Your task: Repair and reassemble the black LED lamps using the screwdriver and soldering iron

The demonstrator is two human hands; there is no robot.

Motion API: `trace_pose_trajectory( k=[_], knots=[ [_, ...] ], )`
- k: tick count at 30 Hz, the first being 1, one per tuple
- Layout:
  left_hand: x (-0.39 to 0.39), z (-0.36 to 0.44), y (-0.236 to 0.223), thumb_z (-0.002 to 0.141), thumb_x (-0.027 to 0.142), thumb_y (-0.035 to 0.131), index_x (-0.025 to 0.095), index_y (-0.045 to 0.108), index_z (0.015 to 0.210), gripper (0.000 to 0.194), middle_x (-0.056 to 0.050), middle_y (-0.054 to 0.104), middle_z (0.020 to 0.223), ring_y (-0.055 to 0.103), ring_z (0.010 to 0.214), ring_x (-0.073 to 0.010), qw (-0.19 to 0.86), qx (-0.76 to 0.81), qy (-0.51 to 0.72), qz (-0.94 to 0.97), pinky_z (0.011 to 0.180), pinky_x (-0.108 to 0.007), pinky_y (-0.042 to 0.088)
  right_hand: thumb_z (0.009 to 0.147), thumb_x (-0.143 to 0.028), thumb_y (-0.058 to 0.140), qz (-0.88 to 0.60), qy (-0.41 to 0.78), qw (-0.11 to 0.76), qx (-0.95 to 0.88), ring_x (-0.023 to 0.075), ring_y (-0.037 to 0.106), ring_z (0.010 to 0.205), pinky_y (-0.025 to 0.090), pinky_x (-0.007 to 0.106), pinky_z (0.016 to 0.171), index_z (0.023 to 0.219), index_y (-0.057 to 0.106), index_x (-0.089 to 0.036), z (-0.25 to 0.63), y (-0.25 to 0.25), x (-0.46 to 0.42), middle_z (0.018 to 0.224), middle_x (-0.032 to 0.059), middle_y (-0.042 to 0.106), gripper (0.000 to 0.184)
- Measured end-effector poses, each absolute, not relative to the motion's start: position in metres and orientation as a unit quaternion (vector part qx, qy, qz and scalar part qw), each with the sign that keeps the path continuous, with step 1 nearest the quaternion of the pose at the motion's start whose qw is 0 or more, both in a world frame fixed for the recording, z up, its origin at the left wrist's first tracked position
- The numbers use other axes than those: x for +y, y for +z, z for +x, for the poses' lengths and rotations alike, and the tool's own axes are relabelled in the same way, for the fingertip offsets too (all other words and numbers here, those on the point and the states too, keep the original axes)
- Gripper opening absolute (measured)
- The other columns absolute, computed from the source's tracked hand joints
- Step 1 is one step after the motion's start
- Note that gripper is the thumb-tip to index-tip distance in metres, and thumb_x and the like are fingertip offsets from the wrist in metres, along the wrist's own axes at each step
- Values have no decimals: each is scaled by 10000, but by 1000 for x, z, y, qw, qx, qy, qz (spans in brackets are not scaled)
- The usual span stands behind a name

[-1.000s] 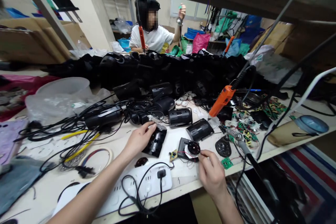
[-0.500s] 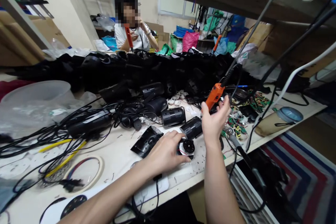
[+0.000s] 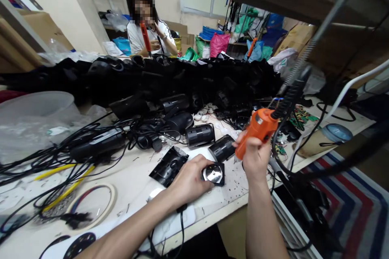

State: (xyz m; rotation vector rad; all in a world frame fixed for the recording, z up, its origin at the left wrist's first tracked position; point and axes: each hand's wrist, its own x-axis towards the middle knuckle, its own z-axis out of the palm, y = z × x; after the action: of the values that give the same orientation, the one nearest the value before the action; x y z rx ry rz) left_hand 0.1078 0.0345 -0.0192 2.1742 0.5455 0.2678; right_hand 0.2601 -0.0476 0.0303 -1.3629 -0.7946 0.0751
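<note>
There are three orange screwdrivers (image 3: 258, 126), one tape roll (image 3: 112, 198), one jar (image 3: 317, 142).

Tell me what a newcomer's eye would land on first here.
Probably the bright orange tool, gripped in the right hand right of centre, above the bench. Next might come the shiny silver disc on a black part that the left hand holds near the bench's front edge. Behind, a long heap of black items spreads across the picture.

Left grip (image 3: 193, 177) curls low; right grip (image 3: 257, 157) clenches higher.
</note>
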Motion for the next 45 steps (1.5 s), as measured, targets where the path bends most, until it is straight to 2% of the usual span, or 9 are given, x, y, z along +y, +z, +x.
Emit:
trace_pose_trajectory(
  k=[4,9,16,20,23,28,33,41,45],
  knots=[
    [32,114,-20,616,145,732,226,693,1007,401,-28,616,969,611,902,-214,432,237,117,862,790,-296,484,824,-809,323,-516,198,759,-343,175,551,568,488,313,510,1001,623,-223,241,39,-69,692,13,580,681],
    [31,118,-21,576,179,775,223,691,978,413,-29,613,985,604,911,-225,434,258,112,856,798,-313,477,809,-784,393,-485,187,795,-314,178,502,474,406,293,422,1066,681,-201,226,57,-75,568,17,582,700],
    [31,119,-24,570,153,760,234,712,962,403,-13,594,913,590,829,-193,430,259,127,856,712,-274,461,698,-905,348,-430,213,820,-312,186,529,439,415,310,425,914,725,-197,212,60,-68,541,28,603,831],
    [30,118,-24,588,205,777,230,724,956,372,-11,589,888,585,819,-191,435,245,134,856,699,-271,449,797,-773,371,-413,210,822,-332,211,563,478,423,325,439,938,723,-185,210,56,-66,569,49,619,700],
    [30,118,-23,592,199,774,228,728,952,364,-13,594,890,586,822,-191,440,242,135,854,703,-273,449,811,-690,387,-399,205,824,-345,219,562,496,430,341,463,976,709,-182,211,54,-67,582,51,614,623],
    [31,120,-21,578,169,772,214,733,937,364,-13,593,867,581,811,-190,442,242,138,853,704,-270,443,804,-695,367,-413,219,813,-348,227,559,506,428,361,490,1011,695,-200,212,54,-68,588,44,600,629],
    [32,121,-20,551,143,777,203,738,927,383,-3,580,842,563,768,-177,452,245,131,848,673,-257,425,793,-671,422,-390,227,824,-343,230,564,509,427,358,474,966,701,-175,212,51,-66,618,52,610,594],
    [39,120,-18,541,155,817,192,723,819,296,18,562,790,537,744,-162,466,230,120,846,639,-238,391,756,-703,450,-397,240,818,-340,204,537,486,411,335,460,911,693,-193,206,48,-61,606,37,612,586],
    [42,119,-19,544,152,821,190,709,793,276,20,584,786,550,766,-172,470,208,123,849,655,-245,393,736,-678,525,-389,246,823,-334,197,553,486,404,315,436,864,686,-207,201,49,-57,646,38,630,514]
  ],
)
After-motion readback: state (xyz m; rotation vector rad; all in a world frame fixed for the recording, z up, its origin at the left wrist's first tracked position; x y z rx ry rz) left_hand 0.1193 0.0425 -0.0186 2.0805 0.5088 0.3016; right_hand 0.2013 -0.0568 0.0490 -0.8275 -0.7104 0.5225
